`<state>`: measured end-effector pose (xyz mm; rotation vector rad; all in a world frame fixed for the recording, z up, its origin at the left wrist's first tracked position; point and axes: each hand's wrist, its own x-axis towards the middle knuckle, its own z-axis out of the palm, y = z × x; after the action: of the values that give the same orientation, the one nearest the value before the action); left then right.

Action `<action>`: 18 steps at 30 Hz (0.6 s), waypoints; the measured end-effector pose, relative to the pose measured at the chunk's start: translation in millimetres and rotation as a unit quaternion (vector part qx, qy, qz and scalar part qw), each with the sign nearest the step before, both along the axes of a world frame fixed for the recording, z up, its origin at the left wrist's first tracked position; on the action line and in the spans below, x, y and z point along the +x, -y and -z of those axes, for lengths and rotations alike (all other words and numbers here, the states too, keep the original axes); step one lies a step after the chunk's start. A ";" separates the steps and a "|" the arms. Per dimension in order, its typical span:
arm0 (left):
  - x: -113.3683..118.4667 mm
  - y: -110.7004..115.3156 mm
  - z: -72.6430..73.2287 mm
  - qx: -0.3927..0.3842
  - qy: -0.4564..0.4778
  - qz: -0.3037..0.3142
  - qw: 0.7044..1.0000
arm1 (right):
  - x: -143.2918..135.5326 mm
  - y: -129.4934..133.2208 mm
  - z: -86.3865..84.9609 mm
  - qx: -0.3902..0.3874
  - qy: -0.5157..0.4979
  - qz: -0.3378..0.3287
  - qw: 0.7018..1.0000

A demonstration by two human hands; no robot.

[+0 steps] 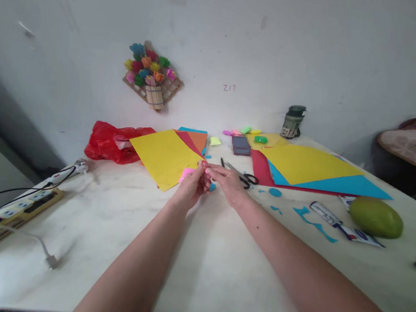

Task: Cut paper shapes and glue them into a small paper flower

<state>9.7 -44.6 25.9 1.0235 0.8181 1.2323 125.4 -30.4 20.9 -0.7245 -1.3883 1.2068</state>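
Note:
Both hands meet over the middle of the white table. My left hand [194, 183] has its fingers closed on a small pink piece [204, 164]. From the right, my right hand [225, 177] pinches at the same pink piece, its fingertips touching those of the left. A flat bright pink piece [186, 174] shows beside my left hand, next to a yellow sheet [164, 158]. Black-handled scissors [251, 179] lie just beyond my right hand. A bit of blue [212, 187] is partly visible under the hands.
Blue scraps [275, 192], glue tubes [325, 213] and a green mango [376, 216] lie on the right. Yellow paper [312, 164] covers blue and red sheets. A red bag [110, 141] and power strip [25, 205] are left; a dark jar [293, 121] stands behind.

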 end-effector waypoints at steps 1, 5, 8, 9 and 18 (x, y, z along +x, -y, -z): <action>-0.6 0.0 0.0 0.012 -0.006 0.009 1.000 | 1.0 -0.5 -0.1 0.002 0.000 -0.001 1.000; -2.0 -0.5 1.4 0.051 -0.023 0.013 0.998 | 4.6 -2.5 -0.8 0.049 0.019 0.009 0.999; -2.0 -1.2 2.4 0.057 -0.026 0.005 0.998 | 5.6 -3.1 -1.0 0.054 0.033 0.011 0.998; -1.8 -1.5 2.5 0.057 -0.028 0.005 0.998 | 5.7 -2.7 -1.2 0.047 0.031 0.011 0.998; -0.3 -2.8 5.1 0.069 -0.054 -0.004 0.996 | 2.1 0.0 -4.4 -0.012 -0.015 0.017 1.000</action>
<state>9.4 -41.7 20.8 1.2081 0.8308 1.2626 127.4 -30.5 25.3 -0.7414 -1.3345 1.2045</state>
